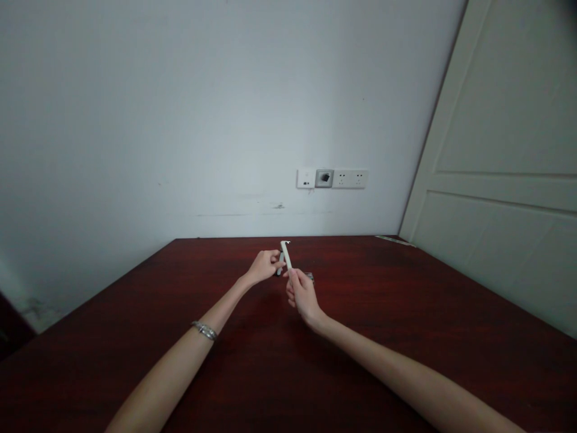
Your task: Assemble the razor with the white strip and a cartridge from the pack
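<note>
My right hand (303,294) is closed around the lower end of a slim white stick-like tool (286,255). The tool leans slightly left, and a small shiny metal piece juts to the right from its top. Just left of it, a narrow grey piece with dark ends (280,263) stands between the two hands. Thumb and fingers of my left hand (265,266) are pinched at this grey piece. Whether the grey piece and the white tool are joined, I cannot tell. Behind my right hand a small patterned item (309,276) lies partly hidden on the table.
The dark red wooden table (216,385) reaches back to a pale wall. Sockets and a switch panel (332,178) are on that wall. A white panelled door (505,180) rises along the right side. A thin pale strip (395,240) lies at the table's far right corner.
</note>
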The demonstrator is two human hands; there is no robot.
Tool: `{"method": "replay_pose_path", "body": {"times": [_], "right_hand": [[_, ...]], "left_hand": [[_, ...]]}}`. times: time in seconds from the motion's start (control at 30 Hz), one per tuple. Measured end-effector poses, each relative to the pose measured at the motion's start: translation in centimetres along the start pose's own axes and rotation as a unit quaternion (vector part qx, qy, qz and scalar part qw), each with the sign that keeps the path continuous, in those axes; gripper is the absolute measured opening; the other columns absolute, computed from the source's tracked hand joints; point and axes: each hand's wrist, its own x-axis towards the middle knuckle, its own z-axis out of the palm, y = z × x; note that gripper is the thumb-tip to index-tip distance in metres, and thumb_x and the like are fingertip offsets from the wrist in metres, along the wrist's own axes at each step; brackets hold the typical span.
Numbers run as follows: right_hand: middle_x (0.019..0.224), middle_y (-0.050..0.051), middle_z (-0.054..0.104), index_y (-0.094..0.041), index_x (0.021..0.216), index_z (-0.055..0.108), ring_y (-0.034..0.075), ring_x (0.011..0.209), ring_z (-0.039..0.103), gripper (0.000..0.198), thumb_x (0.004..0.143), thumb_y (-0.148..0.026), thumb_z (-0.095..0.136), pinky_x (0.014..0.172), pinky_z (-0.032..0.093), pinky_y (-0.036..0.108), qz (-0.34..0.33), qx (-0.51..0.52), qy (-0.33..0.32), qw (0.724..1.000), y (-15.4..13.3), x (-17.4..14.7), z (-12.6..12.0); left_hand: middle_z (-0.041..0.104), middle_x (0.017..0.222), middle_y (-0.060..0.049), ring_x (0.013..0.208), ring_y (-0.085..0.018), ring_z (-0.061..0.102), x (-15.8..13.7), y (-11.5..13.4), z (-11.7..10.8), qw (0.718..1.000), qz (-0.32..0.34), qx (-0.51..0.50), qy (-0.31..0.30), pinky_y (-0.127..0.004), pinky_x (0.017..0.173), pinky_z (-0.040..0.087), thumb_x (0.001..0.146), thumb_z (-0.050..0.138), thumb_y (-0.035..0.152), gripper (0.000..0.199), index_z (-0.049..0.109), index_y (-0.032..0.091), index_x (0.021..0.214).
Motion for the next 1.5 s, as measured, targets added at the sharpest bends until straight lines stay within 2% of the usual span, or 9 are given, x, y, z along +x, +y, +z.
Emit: {"method": "replay_pose_path", "body": {"times": [0.2, 0.37, 0.57, 0.73, 0.9, 1.1, 1.27, 1.43, 1.5], "right_hand": [[0.046, -0.012, 0.027, -0.02, 0.079, 0.046, 0.002, 0.034, 0.02, 0.039, 0.074, -0.058, 0.05, 0.029, 0.015, 0.013, -0.03, 0.007, 0.02, 0.999, -0.4, 0.3, -0.2], [0.045, -0.012, 0.027, -0.019, 0.079, 0.047, 0.002, 0.033, 0.019, 0.037, 0.076, -0.056, 0.049, 0.029, 0.016, 0.012, -0.003, -0.011, -0.009, 1.0, 0.1, -0.2, -0.6], [0.046, -0.012, 0.028, -0.019, 0.081, 0.048, 0.002, 0.034, 0.02, 0.039, 0.074, -0.057, 0.051, 0.029, 0.015, 0.012, -0.023, 0.002, 0.029, 0.999, -0.3, 0.1, -1.0], [0.046, -0.012, 0.028, -0.019, 0.079, 0.047, 0.002, 0.034, 0.019, 0.038, 0.074, -0.057, 0.051, 0.029, 0.015, 0.013, -0.001, -0.021, 0.004, 1.0, -0.2, -0.1, -1.1], [0.047, -0.011, 0.027, -0.02, 0.081, 0.048, 0.003, 0.034, 0.02, 0.038, 0.075, -0.057, 0.05, 0.03, 0.015, 0.013, -0.044, -0.01, 0.022, 0.999, -0.9, 0.4, -0.8], [0.047, -0.011, 0.028, -0.02, 0.079, 0.047, 0.003, 0.034, 0.02, 0.037, 0.076, -0.057, 0.049, 0.03, 0.016, 0.014, -0.019, -0.034, 0.009, 0.999, -0.5, 0.0, -0.8], [0.047, -0.011, 0.027, -0.02, 0.081, 0.047, 0.003, 0.035, 0.02, 0.038, 0.075, -0.058, 0.049, 0.03, 0.015, 0.014, -0.047, -0.014, 0.026, 0.998, -1.1, 0.5, -0.8], [0.047, -0.011, 0.028, -0.02, 0.077, 0.047, 0.003, 0.035, 0.02, 0.038, 0.075, -0.058, 0.049, 0.031, 0.016, 0.015, -0.012, -0.046, -0.005, 0.999, -0.1, -0.8, -0.9], [0.047, -0.01, 0.029, -0.019, 0.076, 0.048, 0.004, 0.036, 0.021, 0.038, 0.076, -0.058, 0.048, 0.032, 0.017, 0.016, -0.026, -0.061, -0.01, 0.998, -0.4, -1.0, -1.0]], "left_hand": [[0.065, 0.061, -0.004, 0.057, -0.015, 0.061, 0.1, -0.2, 0.1, 1.0, 0.013, 0.0, -0.014, -0.02, 0.051, 0.04, 0.07, 0.06, 0.029, 0.016, 0.055, 0.014, 0.069], [0.065, 0.061, -0.004, 0.056, -0.015, 0.062, 0.4, -0.2, -0.2, 1.0, 0.017, -0.006, -0.007, -0.021, 0.052, 0.042, 0.072, 0.056, 0.025, 0.011, 0.054, 0.014, 0.071], [0.066, 0.063, -0.006, 0.06, -0.018, 0.064, 0.4, 0.0, -0.4, 0.999, 0.017, -0.04, -0.017, -0.023, 0.053, 0.045, 0.072, 0.058, 0.027, 0.014, 0.054, 0.013, 0.072], [0.066, 0.065, -0.006, 0.059, -0.017, 0.064, 0.3, 0.2, -0.4, 0.998, 0.015, -0.059, -0.016, -0.024, 0.055, 0.046, 0.072, 0.057, 0.024, 0.014, 0.057, 0.012, 0.079], [0.066, 0.064, -0.005, 0.059, -0.017, 0.063, 0.2, -0.1, -0.3, 0.999, 0.024, -0.033, -0.02, -0.022, 0.054, 0.045, 0.073, 0.058, 0.027, 0.014, 0.055, 0.013, 0.073], [0.066, 0.067, -0.005, 0.061, -0.016, 0.064, 0.4, -0.3, -0.2, 0.998, 0.012, -0.054, -0.016, -0.022, 0.055, 0.046, 0.072, 0.057, 0.025, 0.013, 0.057, 0.012, 0.077], [0.065, 0.065, -0.005, 0.061, -0.016, 0.063, 0.4, 0.1, -0.2, 0.998, 0.022, -0.058, -0.013, -0.022, 0.055, 0.046, 0.072, 0.058, 0.025, 0.013, 0.055, 0.013, 0.071], [0.065, 0.066, -0.004, 0.06, -0.015, 0.062, 0.5, 0.1, -0.5, 0.999, 0.014, -0.049, -0.012, -0.022, 0.057, 0.046, 0.072, 0.056, 0.023, 0.013, 0.058, 0.012, 0.079], [0.065, 0.068, -0.004, 0.06, -0.014, 0.061, 0.6, -0.2, -0.6, 0.999, 0.009, -0.041, -0.001, -0.023, 0.058, 0.046, 0.072, 0.056, 0.022, 0.014, 0.059, 0.012, 0.08]]}}
